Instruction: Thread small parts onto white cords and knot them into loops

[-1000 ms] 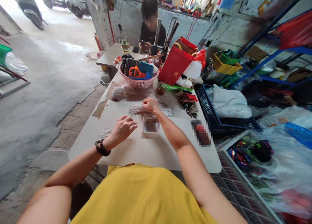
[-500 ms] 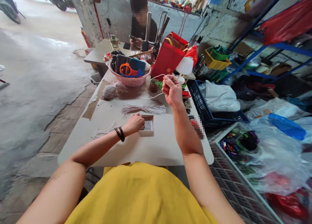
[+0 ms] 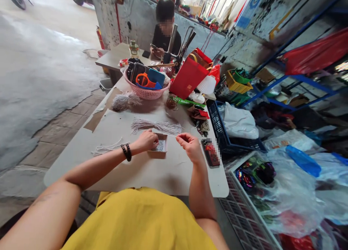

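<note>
My right hand [image 3: 191,147] is raised over the table just right of a small open box, thumb and forefinger pinched on a thin white cord [image 3: 172,135]. One stretch of this cord runs left towards the box. My left hand [image 3: 148,140], with a dark beaded bracelet at the wrist, reaches into the box [image 3: 162,155], which holds many tiny silvery pieces [image 3: 161,145]. Its fingers are closed, and whatever is between them is hidden. Behind the box lies a bundle of white cords [image 3: 156,126]. A few more loose cords [image 3: 106,147] lie left of my wrist.
A pink basket [image 3: 149,94] of tools, a red paper bag [image 3: 189,75] and a bundle of strings [image 3: 121,102] stand farther back. At the right edge lies a phone [image 3: 210,152]. Crates [image 3: 239,141] stand beside the table. Across it a person [image 3: 165,32] holds a phone.
My right hand has come down from high over the table to beside the box, still pinching the cord. My left hand stays in the box. The view has shifted slightly.
</note>
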`<state>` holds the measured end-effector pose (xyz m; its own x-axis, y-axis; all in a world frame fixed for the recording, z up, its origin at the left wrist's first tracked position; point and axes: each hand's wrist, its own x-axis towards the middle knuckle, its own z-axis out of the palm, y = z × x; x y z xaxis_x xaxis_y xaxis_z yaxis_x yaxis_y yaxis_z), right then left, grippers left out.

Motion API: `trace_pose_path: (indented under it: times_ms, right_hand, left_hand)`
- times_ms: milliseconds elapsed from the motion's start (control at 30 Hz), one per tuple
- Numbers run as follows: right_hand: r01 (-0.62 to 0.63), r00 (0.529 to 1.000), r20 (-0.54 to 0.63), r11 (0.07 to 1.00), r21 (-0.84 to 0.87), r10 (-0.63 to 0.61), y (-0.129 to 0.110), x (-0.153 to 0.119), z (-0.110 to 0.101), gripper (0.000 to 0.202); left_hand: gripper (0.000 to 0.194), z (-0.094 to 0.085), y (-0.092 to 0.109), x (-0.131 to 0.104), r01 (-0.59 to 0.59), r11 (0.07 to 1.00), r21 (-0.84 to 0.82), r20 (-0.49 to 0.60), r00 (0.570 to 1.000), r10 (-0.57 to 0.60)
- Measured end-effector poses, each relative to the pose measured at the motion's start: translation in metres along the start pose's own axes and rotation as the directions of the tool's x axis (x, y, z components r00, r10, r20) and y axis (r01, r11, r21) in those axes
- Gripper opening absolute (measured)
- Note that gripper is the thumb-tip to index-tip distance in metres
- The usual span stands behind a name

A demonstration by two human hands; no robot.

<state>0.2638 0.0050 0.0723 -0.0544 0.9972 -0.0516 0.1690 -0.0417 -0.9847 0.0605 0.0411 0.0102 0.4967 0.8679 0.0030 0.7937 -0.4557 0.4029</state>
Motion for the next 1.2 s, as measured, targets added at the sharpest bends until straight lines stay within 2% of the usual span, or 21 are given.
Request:
trace_pose_path:
  times_ms: [67, 133, 233, 300, 333, 367, 433, 500, 667, 733, 1000, 1100, 1200]
  right_hand:
    - [0.006, 0.994, -0.11, 1.0, -0.007, -0.007, 0.013, -0.007, 0.007, 0.035]
    - [0.006, 0.984, -0.18, 0.999, -0.032, -0.012, 0.025, -0.015, 0.016, 0.034]
    - [0.026, 0.974, -0.221, 0.996, -0.086, -0.045, 0.038, -0.025, 0.031, 0.032]
    - [0.049, 0.966, -0.243, 0.988, -0.145, -0.083, 0.043, -0.03, 0.039, 0.031]
    - [0.057, 0.962, -0.255, 0.982, -0.179, -0.103, 0.044, -0.032, 0.043, 0.03]
    - [0.064, 0.957, -0.265, 0.976, -0.21, -0.12, 0.044, -0.034, 0.045, 0.029]
    - [0.076, 0.95, -0.274, 0.963, -0.257, -0.148, 0.044, -0.036, 0.049, 0.026]
    - [0.088, 0.949, -0.267, 0.955, -0.283, -0.166, 0.043, -0.038, 0.052, 0.025]
    - [0.138, 0.935, -0.272, 0.942, -0.306, -0.225, 0.042, -0.041, 0.055, 0.022]
    - [0.156, 0.928, -0.277, 0.935, -0.318, -0.248, 0.041, -0.043, 0.055, 0.021]
    - [0.235, 0.897, -0.229, 0.845, -0.48, -0.379, 0.05, -0.038, 0.059, 0.022]
    - [0.244, 0.897, -0.237, 0.866, -0.436, -0.372, 0.052, -0.033, 0.061, 0.024]
    - [0.193, 0.93, -0.259, 0.947, -0.259, -0.26, 0.051, -0.03, 0.064, 0.023]
  left_hand:
    - [0.017, 0.001, -0.003, -0.002, 0.021, 0.985, -0.171, -0.079, 0.996, -0.035]
    - [0.019, 0.005, -0.006, -0.005, 0.053, 0.882, -0.469, -0.132, 0.983, -0.129]
    - [0.029, 0.011, -0.004, -0.01, 0.085, 0.515, -0.853, -0.072, 0.958, -0.276]
    - [0.036, 0.013, 0.001, -0.013, 0.082, 0.272, -0.959, -0.011, 0.946, -0.325]
    - [0.039, 0.014, 0.005, -0.015, 0.077, 0.183, -0.98, 0.009, 0.939, -0.345]
    - [0.041, 0.013, 0.009, -0.017, 0.07, 0.12, -0.99, 0.022, 0.93, -0.367]
    - [0.044, 0.013, 0.015, -0.021, 0.053, 0.057, -0.997, 0.024, 0.908, -0.419]
    - [0.046, 0.012, 0.02, -0.024, 0.034, 0.064, -0.997, 0.0, 0.883, -0.47]
    - [0.044, 0.016, 0.022, -0.028, -0.01, 0.22, -0.975, -0.127, 0.842, -0.525]
    - [0.043, 0.017, 0.022, -0.029, -0.012, 0.254, -0.967, -0.151, 0.831, -0.536]
    - [0.04, 0.017, 0.03, -0.036, -0.007, 0.275, -0.961, -0.152, 0.845, -0.513]
    - [0.045, 0.016, 0.034, -0.039, -0.006, 0.291, -0.957, -0.158, 0.85, -0.503]
    - [0.05, 0.015, 0.035, -0.042, -0.012, 0.3, -0.954, -0.168, 0.848, -0.503]
